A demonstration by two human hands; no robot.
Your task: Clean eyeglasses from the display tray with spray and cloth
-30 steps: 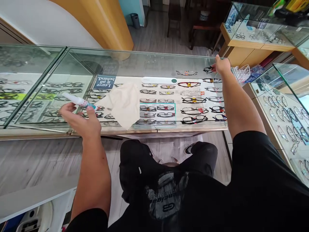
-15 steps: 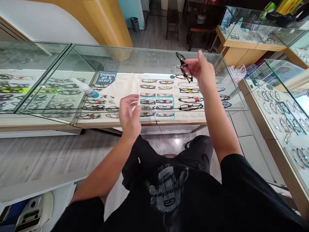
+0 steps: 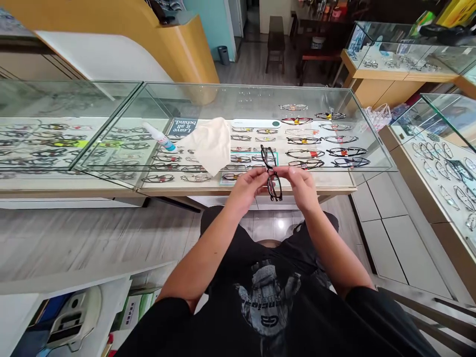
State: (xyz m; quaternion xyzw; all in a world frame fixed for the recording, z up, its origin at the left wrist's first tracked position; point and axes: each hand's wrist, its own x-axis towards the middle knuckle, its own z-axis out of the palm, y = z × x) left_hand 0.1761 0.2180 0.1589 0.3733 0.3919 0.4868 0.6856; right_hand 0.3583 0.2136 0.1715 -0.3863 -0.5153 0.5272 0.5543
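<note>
A pair of black-framed eyeglasses (image 3: 274,188) is held upright on end between both hands, above the near edge of the glass display case (image 3: 178,171). My left hand (image 3: 246,189) pinches it from the left side, near its middle. From the right, my right hand (image 3: 299,185) grips the same frame with thumb and fingertips. Left of the hands, a cream cloth (image 3: 213,144) lies spread on the case top. Beside the cloth is a white spray bottle (image 3: 159,136) with a blue lower part, lying tilted.
Rows of eyeglasses (image 3: 305,153) lie inside the case under the glass. More display cases stand at right (image 3: 420,188) and at the far right back. A white drawer unit (image 3: 119,277) with a pale device (image 3: 76,317) is at lower left. A bin (image 3: 223,54) and a stool (image 3: 275,42) stand beyond.
My right hand has brought the eyeglasses down and inward from the upper right. My left hand has moved right and closed on them. The view has shifted slightly.
</note>
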